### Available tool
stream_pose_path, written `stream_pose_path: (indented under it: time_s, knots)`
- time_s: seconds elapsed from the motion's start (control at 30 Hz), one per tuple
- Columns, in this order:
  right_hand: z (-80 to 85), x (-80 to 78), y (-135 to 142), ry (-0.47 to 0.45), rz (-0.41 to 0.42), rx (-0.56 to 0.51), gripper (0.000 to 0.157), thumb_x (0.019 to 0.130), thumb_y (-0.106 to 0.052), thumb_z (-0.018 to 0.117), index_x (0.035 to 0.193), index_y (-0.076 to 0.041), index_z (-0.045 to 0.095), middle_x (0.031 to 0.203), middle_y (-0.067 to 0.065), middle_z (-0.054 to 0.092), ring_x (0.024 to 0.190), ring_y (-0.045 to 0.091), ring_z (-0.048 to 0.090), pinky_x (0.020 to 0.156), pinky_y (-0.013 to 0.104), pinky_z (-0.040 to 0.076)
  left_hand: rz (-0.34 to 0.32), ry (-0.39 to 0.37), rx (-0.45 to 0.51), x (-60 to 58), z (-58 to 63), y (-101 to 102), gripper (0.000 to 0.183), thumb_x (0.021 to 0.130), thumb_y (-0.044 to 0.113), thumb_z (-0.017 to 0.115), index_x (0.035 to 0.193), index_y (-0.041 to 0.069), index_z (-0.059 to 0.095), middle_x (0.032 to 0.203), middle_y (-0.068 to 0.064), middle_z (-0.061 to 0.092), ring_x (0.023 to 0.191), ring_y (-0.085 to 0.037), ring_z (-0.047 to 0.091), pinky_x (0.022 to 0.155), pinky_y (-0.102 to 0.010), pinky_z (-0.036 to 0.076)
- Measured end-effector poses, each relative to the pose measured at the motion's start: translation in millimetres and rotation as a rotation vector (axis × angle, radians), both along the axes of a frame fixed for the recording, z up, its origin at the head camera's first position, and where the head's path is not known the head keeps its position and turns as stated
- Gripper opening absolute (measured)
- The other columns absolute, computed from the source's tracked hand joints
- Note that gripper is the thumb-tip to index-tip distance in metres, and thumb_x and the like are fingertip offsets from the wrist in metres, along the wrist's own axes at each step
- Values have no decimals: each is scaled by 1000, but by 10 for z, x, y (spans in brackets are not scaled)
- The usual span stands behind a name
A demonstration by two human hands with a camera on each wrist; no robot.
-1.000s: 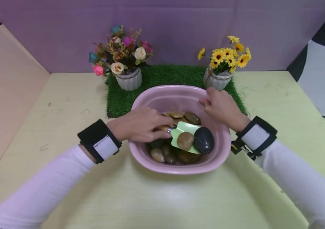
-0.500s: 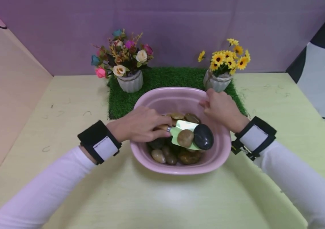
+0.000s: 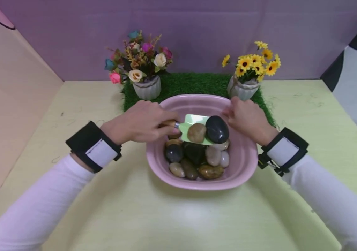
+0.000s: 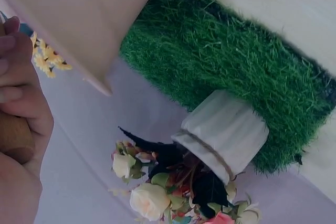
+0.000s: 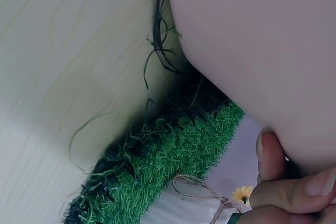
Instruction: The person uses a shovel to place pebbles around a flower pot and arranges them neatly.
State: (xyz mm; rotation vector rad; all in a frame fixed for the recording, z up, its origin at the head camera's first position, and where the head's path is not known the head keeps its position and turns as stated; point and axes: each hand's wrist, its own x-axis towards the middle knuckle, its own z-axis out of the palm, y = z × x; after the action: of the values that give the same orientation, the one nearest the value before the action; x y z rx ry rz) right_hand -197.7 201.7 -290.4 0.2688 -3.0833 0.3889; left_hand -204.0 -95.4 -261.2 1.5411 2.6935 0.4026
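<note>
My left hand [image 3: 142,122] grips the wooden handle [image 3: 169,123] of a small green trowel [image 3: 183,129], raised over the left part of a pink basin [image 3: 201,186]. A round brown stone [image 3: 196,133] and a larger black stone [image 3: 217,129] lie side by side on its blade. Below, several smooth stones [image 3: 210,171] in brown, grey and black cover the basin's floor. My right hand [image 3: 248,118] holds the basin's rim at the far right, fingers curled over it. In the left wrist view, the handle's end [image 4: 16,137] shows within the curled fingers.
Behind the basin lies a green artificial grass mat [image 3: 194,82]. A pot of mixed flowers [image 3: 147,88] stands on its left, a pot of yellow flowers [image 3: 243,87] on its right, close to my right hand. The pale wooden table [image 3: 178,219] extends in front.
My left hand has lifted the trowel with its two stones up and back, a little leftward, uncovering more stones below. The right hand keeps its hold on the rim.
</note>
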Motion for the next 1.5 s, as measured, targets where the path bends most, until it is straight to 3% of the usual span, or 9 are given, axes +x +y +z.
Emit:
stream_pose_path:
  time_s: [0.17,0.4,0.77,1.17,1.37,1.5]
  knots:
    - [-4,-1,25,12,3,12,38,96,-32,59,105,5,55,70,15,55,56,29,60,48,40,49,-1,-7,4,-28,22,27,21,99,37,56,107,22,67,59,8,46,49,-6,42,50,-26,35]
    - [-20,4,15,45,7,-2,35,97,-31,58,99,3,56,70,17,56,59,33,60,50,44,49,12,5,-5,-42,29,31,25,100,37,55,113,20,69,58,6,51,48,-8,45,49,-27,35]
    - [-22,4,18,39,-11,5,29,98,-27,55,96,2,55,67,16,54,55,30,57,46,41,46,109,50,-4,-154,89,-112,33,99,40,57,120,17,69,68,1,66,51,-10,53,54,-30,42]
    - [-28,3,29,29,-23,2,33,98,-30,55,97,2,54,66,16,53,54,30,57,45,40,45,186,98,-6,-263,56,-272,29,99,38,57,108,14,71,80,-1,71,58,-13,59,56,-32,46]
    - [-35,-10,14,27,-14,4,33,98,-30,55,98,3,55,68,17,54,56,31,57,46,41,45,210,124,8,-303,62,-403,25,99,36,57,100,14,70,75,-2,67,56,-13,56,55,-32,44]
    - [-32,-14,4,35,-9,3,33,98,-30,55,97,2,55,68,18,54,57,32,57,46,42,45,256,93,-22,-321,73,-490,27,100,37,56,108,14,69,68,-3,64,52,-14,53,54,-31,42]
